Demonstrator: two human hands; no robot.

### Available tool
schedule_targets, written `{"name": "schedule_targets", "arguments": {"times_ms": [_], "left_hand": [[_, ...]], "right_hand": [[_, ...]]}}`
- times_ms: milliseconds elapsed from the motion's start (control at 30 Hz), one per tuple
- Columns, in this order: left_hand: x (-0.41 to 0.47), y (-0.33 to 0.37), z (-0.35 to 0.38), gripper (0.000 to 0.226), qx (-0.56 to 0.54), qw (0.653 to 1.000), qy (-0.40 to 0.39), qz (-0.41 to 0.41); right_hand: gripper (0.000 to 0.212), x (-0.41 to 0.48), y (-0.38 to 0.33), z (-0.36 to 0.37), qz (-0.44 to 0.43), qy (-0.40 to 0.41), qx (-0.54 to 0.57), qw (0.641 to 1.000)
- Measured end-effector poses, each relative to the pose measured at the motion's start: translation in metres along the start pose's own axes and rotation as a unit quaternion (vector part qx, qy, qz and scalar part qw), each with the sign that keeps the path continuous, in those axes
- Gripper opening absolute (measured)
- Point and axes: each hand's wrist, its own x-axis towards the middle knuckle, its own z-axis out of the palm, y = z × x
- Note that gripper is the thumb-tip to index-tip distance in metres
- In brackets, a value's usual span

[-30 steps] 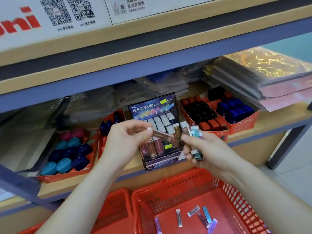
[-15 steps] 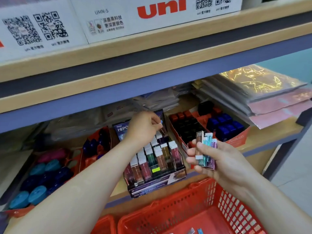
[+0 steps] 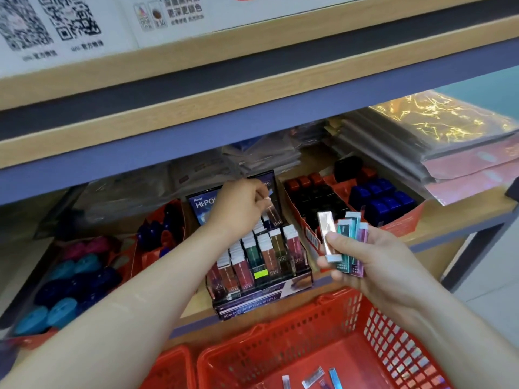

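A black display box on the lower shelf holds rows of slim erasers in coloured sleeves. My left hand reaches over its back row, and its curled fingers pinch the top of a brown eraser standing there. To the right of the box, my right hand grips a fanned bundle of erasers in silver, teal and purple sleeves. Below both hands sits a red basket, with several loose erasers on its floor.
Red trays of blue and pink sharpeners lie to the left, and a red tray of black and blue boxes to the right. Glossy folders are stacked at the far right. The upper shelf edge overhangs. A second red basket sits lower left.
My left hand carried the brown eraser from in front of my right hand up into the display box's back row. My right hand kept its bundle and shifted slightly right.
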Motion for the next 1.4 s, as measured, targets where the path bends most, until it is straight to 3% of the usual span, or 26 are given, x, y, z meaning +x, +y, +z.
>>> {"name": "schedule_targets", "arguments": {"times_ms": [400,700,967,1100,1200,1267,1333,1400], "left_hand": [[0.015,0.010,0.005,0.018,0.069,0.996,-0.015,0.048],[0.012,0.014,0.003,0.010,0.032,0.999,-0.019,0.025],[0.003,0.013,0.023,0.012,0.078,0.993,-0.072,0.049],[0.007,0.014,0.021,0.012,0.085,0.991,-0.095,0.044],[0.010,0.015,0.007,0.017,0.032,0.995,-0.093,0.004],[0.006,0.021,-0.005,0.014,-0.071,0.995,-0.068,-0.033],[-0.005,0.032,-0.017,0.014,-0.225,0.966,-0.097,-0.076],[-0.018,0.042,-0.025,0.015,-0.301,0.935,-0.167,-0.080]], "right_hand": [[0.020,0.005,-0.002,-0.009,-0.022,0.002,-0.032,0.999],[0.016,0.007,-0.003,-0.015,-0.012,0.004,-0.016,1.000],[0.005,0.008,0.001,-0.012,0.005,-0.003,-0.010,1.000],[0.012,0.008,0.001,-0.011,0.000,0.007,-0.014,1.000],[0.010,0.007,0.000,-0.007,0.000,0.002,0.000,1.000],[0.009,0.008,0.001,-0.005,0.006,0.000,0.006,1.000],[0.012,0.008,0.002,-0.004,0.009,0.000,0.007,1.000],[0.012,0.008,0.004,-0.002,0.009,-0.010,0.004,1.000]]}}
